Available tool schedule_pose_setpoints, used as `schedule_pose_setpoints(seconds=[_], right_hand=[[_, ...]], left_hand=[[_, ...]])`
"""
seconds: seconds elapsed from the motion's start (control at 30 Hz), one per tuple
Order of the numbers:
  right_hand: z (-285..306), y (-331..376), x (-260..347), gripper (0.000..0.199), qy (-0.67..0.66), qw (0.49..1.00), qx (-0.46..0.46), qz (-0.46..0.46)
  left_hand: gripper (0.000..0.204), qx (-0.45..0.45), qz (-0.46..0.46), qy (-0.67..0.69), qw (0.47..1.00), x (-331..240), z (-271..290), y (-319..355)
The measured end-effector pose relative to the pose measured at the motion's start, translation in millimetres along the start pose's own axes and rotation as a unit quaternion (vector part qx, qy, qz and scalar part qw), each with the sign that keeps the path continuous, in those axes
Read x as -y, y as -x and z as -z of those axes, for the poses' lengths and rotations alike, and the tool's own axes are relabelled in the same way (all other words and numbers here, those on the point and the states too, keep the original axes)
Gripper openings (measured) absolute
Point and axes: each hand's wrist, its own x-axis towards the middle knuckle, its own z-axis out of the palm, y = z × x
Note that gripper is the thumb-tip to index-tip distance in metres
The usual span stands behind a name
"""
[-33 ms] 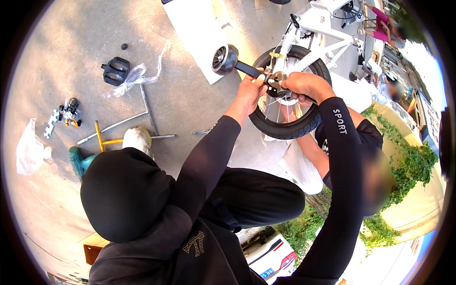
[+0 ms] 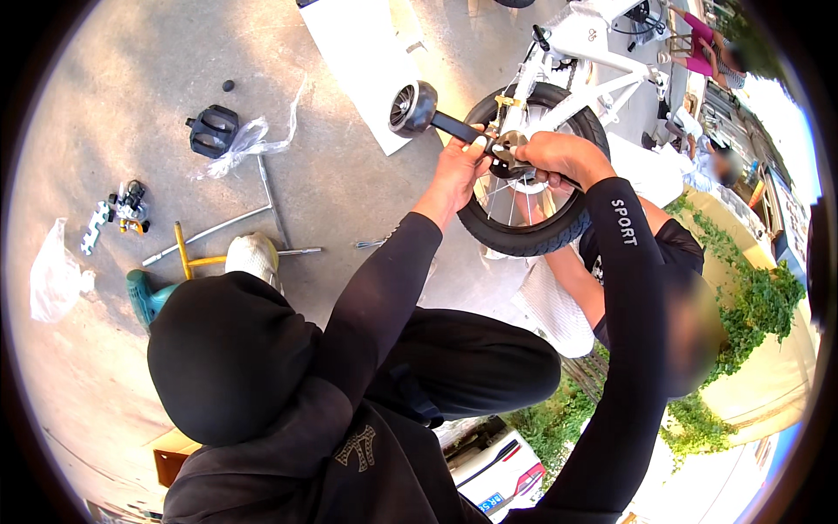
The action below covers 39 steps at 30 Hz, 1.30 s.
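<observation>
bracket (image 2: 456,127), head view: we see its long axis slant from the small wheel (image 2: 413,110), upper left, to the bicycle wheel (image 2: 524,242). our left hand (image 2: 458,172), nearer, grips the bracket's lower end; our right hand (image 2: 563,157) curls alongside, its hold unclear.

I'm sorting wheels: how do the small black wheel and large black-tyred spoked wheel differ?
The small black wheel is smaller than the large black-tyred spoked wheel. The small wheel looks smooth; the large wheel has patterned tread. The small wheel joins a flat black bar; the large wheel sits in a white bicycle frame. Both are round.
</observation>
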Motion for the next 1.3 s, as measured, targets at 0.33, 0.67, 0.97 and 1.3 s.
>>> schedule_pose_setpoints(seconds=[0.33, 0.67, 0.97, 1.3], right_hand=[[4.8, -17.7, -0.9, 0.027, 0.068, 0.997, 0.012, 0.028], [-18.7, -16.0, -18.1, 0.044, 0.047, 0.996, -0.079, 0.022], [-69.8, -11.1, -29.3, 0.049, -0.144, 0.987, -0.069, -0.017], [-67.4, -18.7, -33.4, 0.038, -0.128, 0.983, -0.126, 0.022]], left_hand=[[0.028, 0.035, -0.014, 0.02, 0.999, 1.8, 5.0, -3.8], [0.028, 0.008, 0.007, 0.016, 1.0, 3.7, -3.0, 2.6], [0.028, 0.003, 0.013, -0.008, 1.0, 0.1, 2.2, 0.1], [0.028, 0.02, -0.003, 0.017, 1.0, -1.0, 4.0, -1.9]])
